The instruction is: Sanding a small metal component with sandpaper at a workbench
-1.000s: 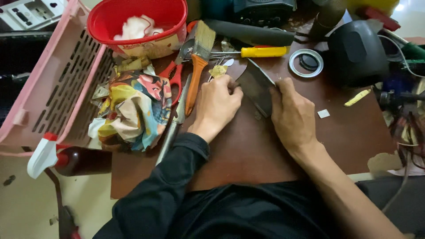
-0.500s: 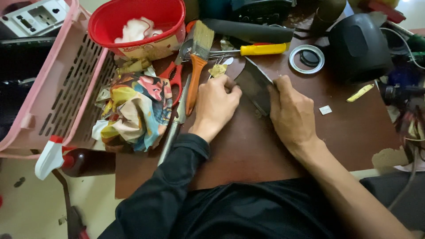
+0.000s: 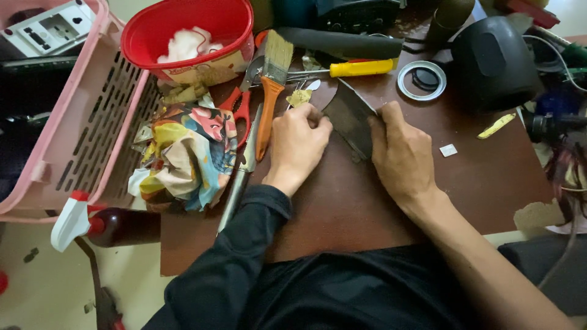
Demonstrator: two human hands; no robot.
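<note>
A dark, flat, wedge-shaped piece of metal [image 3: 351,119] lay on the brown tabletop [image 3: 379,208], between the two hands. The right hand [image 3: 403,153] pressed down on its right edge, fingers laid flat over it and the thumb reaching to the upper corner, so this grip was clamped on the piece from above. The left hand [image 3: 299,143] sat just beside the piece's left edge, curled into a loose fist with the fingertips touching the metal; whether anything was pinched inside that grip could not be told. A black sleeve covered the left arm, while the right forearm was bare.

Just above the left hand lay a small yellowish scrap [image 3: 299,98]. To the left stood a paintbrush with an orange handle [image 3: 269,91], red-handled pliers [image 3: 238,110] and a long metal tool [image 3: 241,177]. Farther left sat a crumpled colourful cloth [image 3: 183,156], a pink slotted basket [image 3: 79,134] and a red bowl [image 3: 183,33] holding white wadding. A yellow-handled screwdriver [image 3: 358,67] lay above the piece, with a tape ring [image 3: 422,79] and a black rounded casing [image 3: 492,61] to the right. A bottle with a white spray head [image 3: 98,223] lay at the tabletop's left edge.
</note>
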